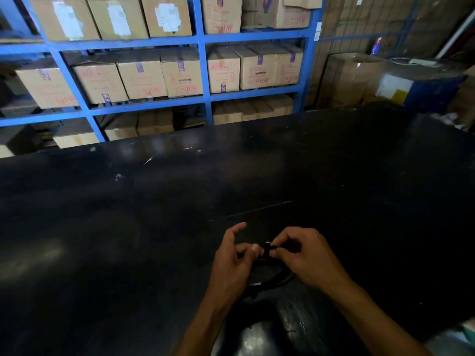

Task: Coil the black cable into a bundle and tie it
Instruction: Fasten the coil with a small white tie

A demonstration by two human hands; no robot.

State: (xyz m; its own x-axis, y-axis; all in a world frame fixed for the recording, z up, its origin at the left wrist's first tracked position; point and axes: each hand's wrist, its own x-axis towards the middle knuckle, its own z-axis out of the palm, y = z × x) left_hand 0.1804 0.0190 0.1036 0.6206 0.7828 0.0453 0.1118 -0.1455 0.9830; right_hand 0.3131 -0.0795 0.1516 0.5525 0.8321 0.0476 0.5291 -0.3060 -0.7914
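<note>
The black cable [270, 274] is hard for me to pick out, since it lies as a dark coil against an equally dark surface, low in the middle of my view between the two hands. I go through the scene from the biggest thing down.

The blue shelving [200, 39] fills the back wall, with rows of cardboard boxes [138, 75] on each level, many printed in red and taped in purple. To the right of it I see more large cartons and a blue drum-like container [434, 86] with a white label.

The black worktop [180, 201] takes up most of the lower view. Its surface is scuffed, with pale specks and scratches, and a thin line runs across it just beyond the hands.

The left hand [235, 263] is half curled beside the coil, forefinger raised and free, thumb and inner fingers pressed toward the bundle's top; I cannot tell whether it truly holds the cable. The right hand [302, 255] is closed in a pinch, fingertips gripping a short black tie [268, 249] that stands up where the loops gather. The two hands nearly touch at that spot.

The coil's loops hang below the hands and rest on the worktop, one curve showing under the right palm.
</note>
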